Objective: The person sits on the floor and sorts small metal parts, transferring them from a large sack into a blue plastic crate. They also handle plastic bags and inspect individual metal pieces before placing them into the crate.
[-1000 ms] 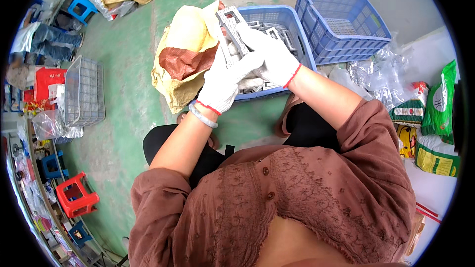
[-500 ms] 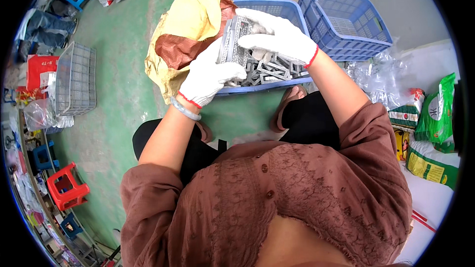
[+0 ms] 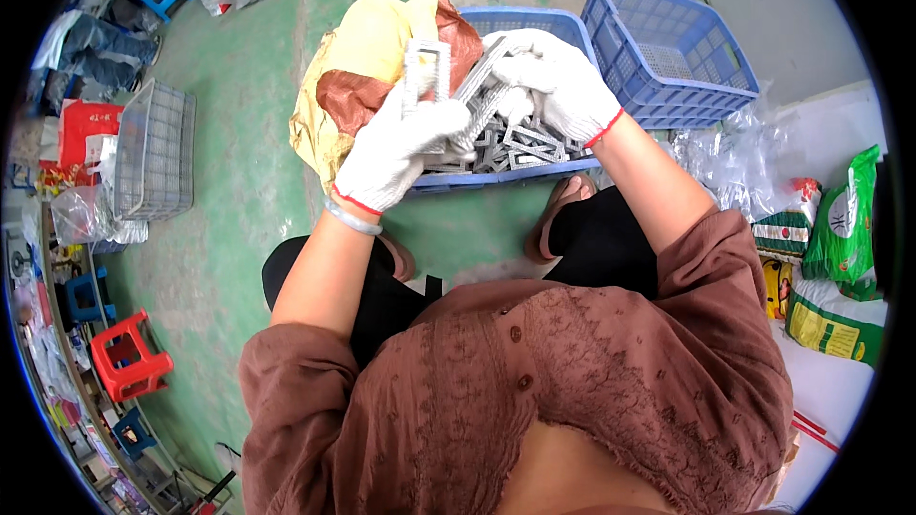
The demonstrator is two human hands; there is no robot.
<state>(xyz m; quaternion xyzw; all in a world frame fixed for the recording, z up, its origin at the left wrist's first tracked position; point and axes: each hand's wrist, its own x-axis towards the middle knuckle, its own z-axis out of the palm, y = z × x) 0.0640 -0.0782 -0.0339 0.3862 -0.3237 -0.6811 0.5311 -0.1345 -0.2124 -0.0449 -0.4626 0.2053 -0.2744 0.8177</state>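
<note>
My left hand [image 3: 396, 148], in a white knitted glove with a red cuff, grips a grey rectangular frame piece [image 3: 411, 76] that stands upright between thumb and fingers. My right hand [image 3: 565, 84], gloved the same way, closes round the end of another grey piece, a slanting bar-like frame [image 3: 480, 71]. Both hands are over a blue plastic crate [image 3: 496, 178], which holds a heap of loose grey frames [image 3: 534, 145]. A yellow woven sack [image 3: 377, 33] with a reddish-brown inner side lies against the crate's left end, beside my left hand.
Another blue crate [image 3: 668, 100] stands to the right, near clear plastic bags [image 3: 730, 157] and a green packet [image 3: 842, 215]. At left are a grey mesh basket [image 3: 153, 157], a red stool [image 3: 129, 358] and a crowded shelf [image 3: 72, 343]. My feet are just before the crate.
The stack of frames held between both hands has come apart. One frame is now upright in my left hand, another tilted in my right. The view has shifted slightly.
</note>
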